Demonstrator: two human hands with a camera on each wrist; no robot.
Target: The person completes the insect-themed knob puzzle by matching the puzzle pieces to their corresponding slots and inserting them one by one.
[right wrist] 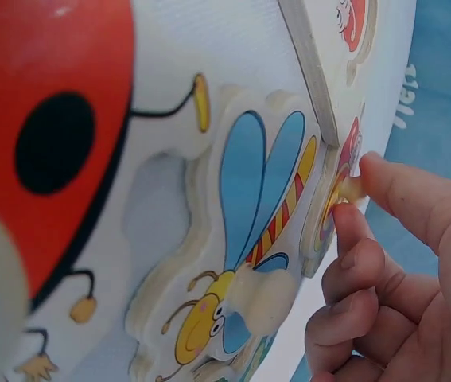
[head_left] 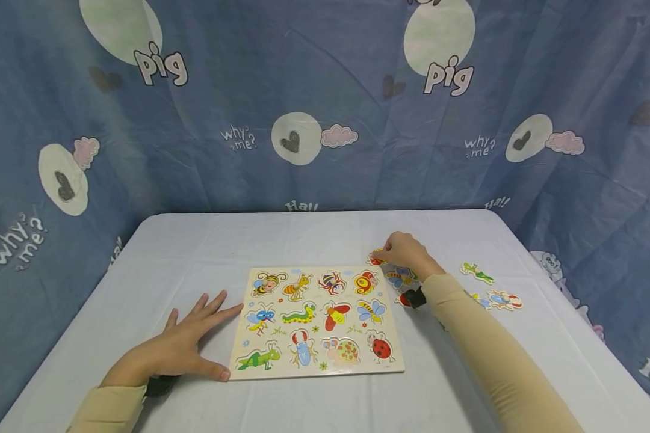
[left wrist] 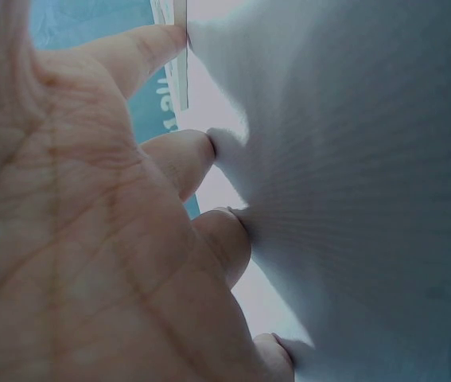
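A wooden insect puzzle board (head_left: 244, 331) lies on the table. My left hand (head_left: 186, 343) is spread at its left side, thumb and index finger touching the edge; in the left wrist view, the other fingertips (left wrist: 225, 239) rest on the white cloth. Beyond the board's far right corner, my right hand (head_left: 406, 252) pinches the knob of a red and yellow puzzle piece (right wrist: 324, 215) between thumb and index finger. This piece is seen nearly edge-on in the right wrist view. Nearer the right wrist lie a dragonfly piece (right wrist: 249, 207) with a pale knob and a ladybug piece (right wrist: 90, 79).
Farther right on the white table (head_left: 206, 240) lie a green insect piece (head_left: 476, 272) and a beetle piece (head_left: 505, 299). A blue piece (head_left: 482, 300) beside the beetle is partly covered by the right sleeve. A blue printed curtain (head_left: 325, 72) hangs behind the table.
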